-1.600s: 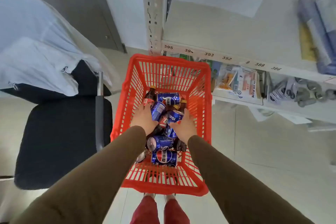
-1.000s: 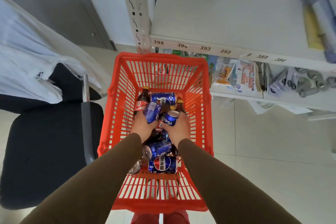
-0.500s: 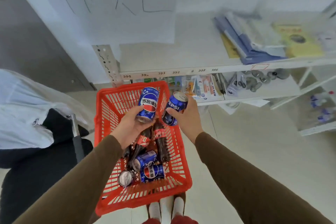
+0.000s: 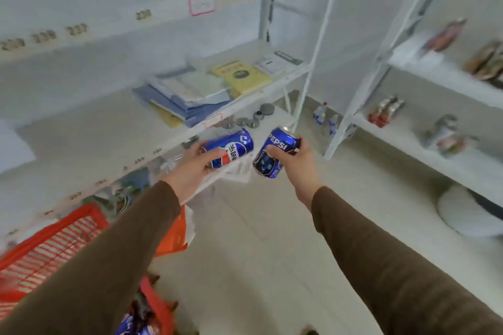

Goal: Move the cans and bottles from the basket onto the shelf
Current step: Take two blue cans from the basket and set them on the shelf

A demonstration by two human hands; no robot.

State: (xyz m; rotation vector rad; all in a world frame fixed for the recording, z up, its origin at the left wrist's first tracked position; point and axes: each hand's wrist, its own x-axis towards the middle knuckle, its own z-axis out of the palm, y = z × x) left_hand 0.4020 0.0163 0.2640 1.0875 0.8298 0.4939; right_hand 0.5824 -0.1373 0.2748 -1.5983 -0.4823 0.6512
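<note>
The left hand (image 4: 190,168) is wrapped around a blue can (image 4: 227,148) that lies nearly sideways, its fingers curled over the label. The right hand (image 4: 295,162) grips a second blue can (image 4: 275,153), tilted with its top pointing up and away. Both cans are held in the air in front of the white shelf (image 4: 114,128), close to each other but not touching. The red basket (image 4: 51,247) sits at the lower left, below the left sleeve (image 4: 89,275), with more blue cans blurred inside it. Papers and folders (image 4: 190,95) lie on the shelf.
</note>
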